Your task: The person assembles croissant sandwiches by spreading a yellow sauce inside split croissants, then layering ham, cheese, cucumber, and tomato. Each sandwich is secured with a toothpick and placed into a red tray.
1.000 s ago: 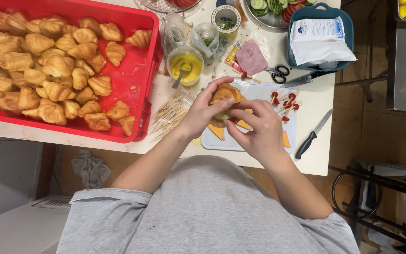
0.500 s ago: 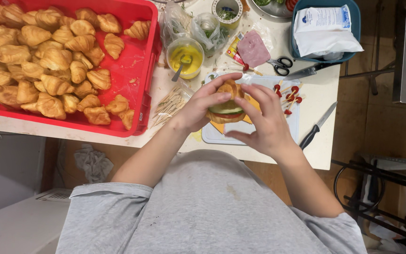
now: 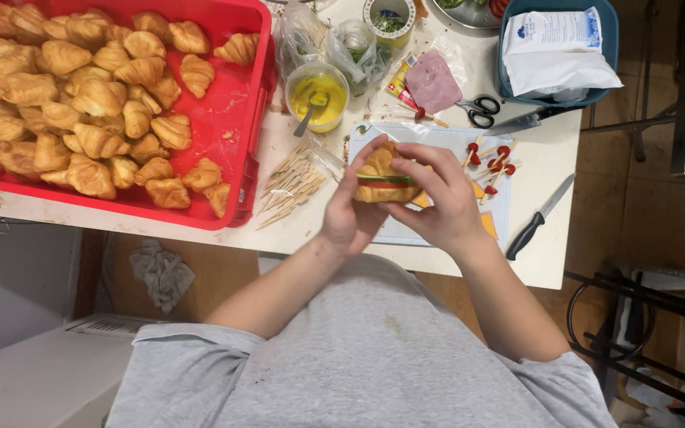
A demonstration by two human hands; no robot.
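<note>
Both hands close around a filled croissant above a white cutting board on the worktop: left hand in a cupped grip beneath, right hand pinching its top. The filling looks like greens, perhaps. A red tray of croissants sits alongside.

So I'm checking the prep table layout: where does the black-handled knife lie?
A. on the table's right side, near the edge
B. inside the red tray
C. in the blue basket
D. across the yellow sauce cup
A: the black-handled knife lies on the white table to the right of the cutting board, close to the edge.
</note>
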